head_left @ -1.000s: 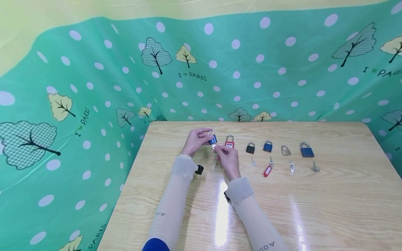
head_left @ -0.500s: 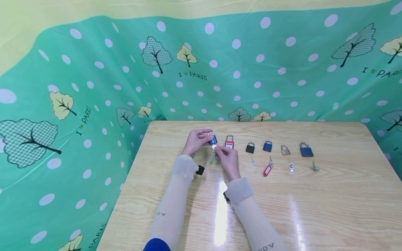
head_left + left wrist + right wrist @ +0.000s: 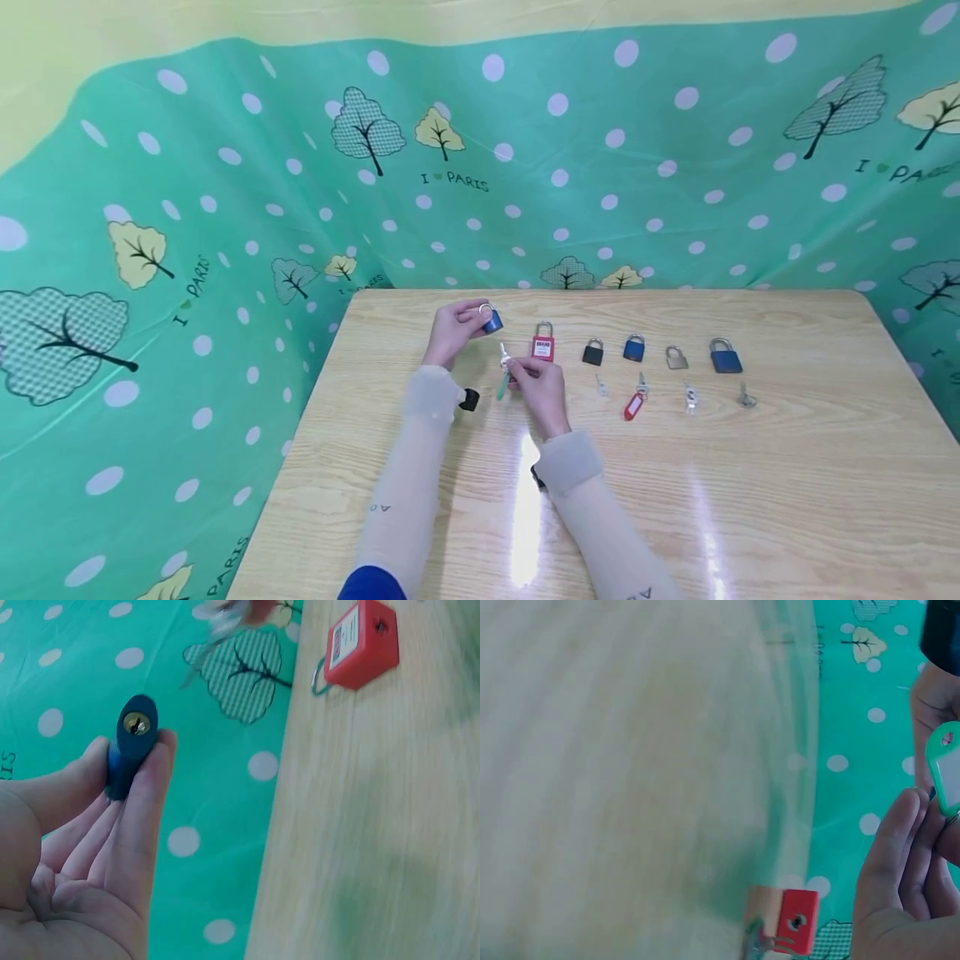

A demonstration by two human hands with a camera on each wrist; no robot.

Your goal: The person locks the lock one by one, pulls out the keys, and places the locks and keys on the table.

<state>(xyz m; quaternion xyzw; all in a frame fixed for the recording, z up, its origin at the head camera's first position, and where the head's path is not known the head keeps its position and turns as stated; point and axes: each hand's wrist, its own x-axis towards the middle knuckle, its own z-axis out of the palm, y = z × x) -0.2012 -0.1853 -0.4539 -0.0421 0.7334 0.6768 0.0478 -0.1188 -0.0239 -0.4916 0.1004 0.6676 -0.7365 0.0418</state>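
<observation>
My left hand (image 3: 452, 335) pinches a small blue padlock (image 3: 492, 322) between thumb and fingers, raised near the back left of the table. In the left wrist view, the underside of the padlock faces the camera and its round brass keyhole (image 3: 137, 724) shows no key. My right hand (image 3: 543, 393) pinches a silver key (image 3: 504, 357) with its tip pointing up, below and apart from the padlock. From the same fingers hangs a green key tag (image 3: 502, 387), seen close up with its pale label in the right wrist view.
A red padlock (image 3: 543, 345) lies just beyond my right hand. Rightward run a black padlock (image 3: 592, 352), a blue padlock (image 3: 633, 348), a small silver padlock (image 3: 677, 358) and a larger blue padlock (image 3: 725, 357). Several keys lie in front, one with a red tag (image 3: 633, 407).
The key has come away from the padlock. My left hand has shifted left and slightly back with the padlock, while my right hand has moved a little toward me with the key.
</observation>
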